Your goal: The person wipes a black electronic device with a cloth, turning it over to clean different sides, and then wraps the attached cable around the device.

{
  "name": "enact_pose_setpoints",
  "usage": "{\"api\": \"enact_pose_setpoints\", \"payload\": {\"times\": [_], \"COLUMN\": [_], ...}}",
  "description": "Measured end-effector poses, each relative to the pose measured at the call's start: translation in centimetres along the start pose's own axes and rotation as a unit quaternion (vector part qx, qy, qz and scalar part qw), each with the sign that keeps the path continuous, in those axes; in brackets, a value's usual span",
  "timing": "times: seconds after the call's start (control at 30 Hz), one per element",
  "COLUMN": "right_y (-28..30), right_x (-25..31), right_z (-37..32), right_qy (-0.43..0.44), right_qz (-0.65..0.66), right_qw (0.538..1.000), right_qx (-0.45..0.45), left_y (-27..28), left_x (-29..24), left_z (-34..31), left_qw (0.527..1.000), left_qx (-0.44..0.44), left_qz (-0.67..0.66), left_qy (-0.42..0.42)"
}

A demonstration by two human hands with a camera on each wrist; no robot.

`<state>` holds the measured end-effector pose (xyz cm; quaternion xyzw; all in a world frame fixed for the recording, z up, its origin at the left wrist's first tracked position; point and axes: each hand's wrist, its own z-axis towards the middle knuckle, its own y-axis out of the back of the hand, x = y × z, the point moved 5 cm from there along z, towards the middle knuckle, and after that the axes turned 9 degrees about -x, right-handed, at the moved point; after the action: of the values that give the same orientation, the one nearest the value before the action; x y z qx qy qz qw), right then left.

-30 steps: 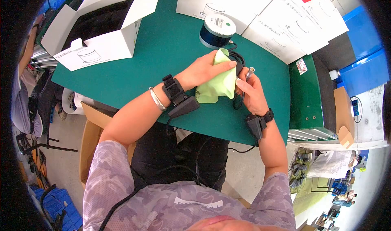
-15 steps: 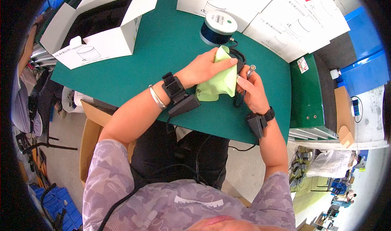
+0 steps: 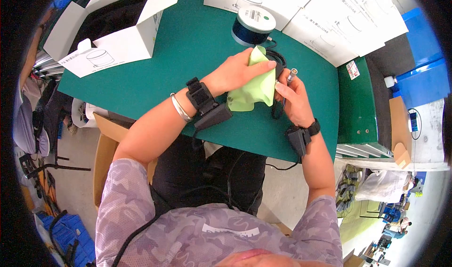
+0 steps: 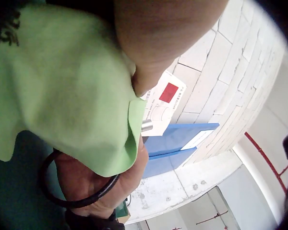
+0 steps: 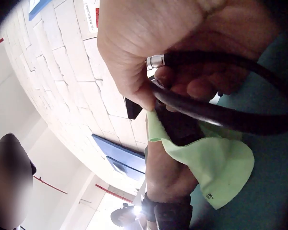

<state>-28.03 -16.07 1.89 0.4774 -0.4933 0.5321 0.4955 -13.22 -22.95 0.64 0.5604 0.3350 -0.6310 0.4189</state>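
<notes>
My left hand (image 3: 231,74) grips a light green cloth (image 3: 256,89), thumb on top, over a dark part joined to the black cable (image 3: 278,56). In the right wrist view the cloth (image 5: 221,160) hangs in folds. My right hand (image 3: 297,102) pinches the black cable (image 5: 221,115) beside the cloth, and a silver connector (image 3: 292,74) sticks up from between its fingers. Behind both hands a round sensor (image 3: 253,26) with a white top and dark blue side stands on the table, the cable running from it. What lies under the cloth is mostly hidden.
An open white box (image 3: 110,55) with a dark interior sits at the table's left. White printed boxes (image 3: 325,27) stand along the back right. A green cabinet (image 3: 358,107) adjoins the right edge of the green table (image 3: 188,46). A cardboard box (image 3: 106,144) is below, on the left.
The sensor, boxes and hands appear slightly higher in the head view. Both hands keep their hold on the cloth and cable, with little change between them.
</notes>
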Motion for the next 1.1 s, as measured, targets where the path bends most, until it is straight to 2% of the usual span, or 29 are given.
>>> {"api": "enact_pose_setpoints", "payload": {"times": [0.73, 1.1], "right_y": [-0.4, 0.0], "right_x": [0.3, 0.0], "right_z": [0.1, 0.0], "right_qy": [0.014, 0.013], "right_qz": [0.003, -0.007], "right_qw": [1.0, 1.0], "right_qx": [0.013, 0.008], "left_y": [0.2, 0.1], "left_x": [1.1, 0.1], "left_z": [0.4, -0.1], "left_qw": [1.0, 1.0], "left_qx": [0.0, 0.018], "left_qz": [-0.007, -0.003], "left_qy": [0.0, 0.005]}}
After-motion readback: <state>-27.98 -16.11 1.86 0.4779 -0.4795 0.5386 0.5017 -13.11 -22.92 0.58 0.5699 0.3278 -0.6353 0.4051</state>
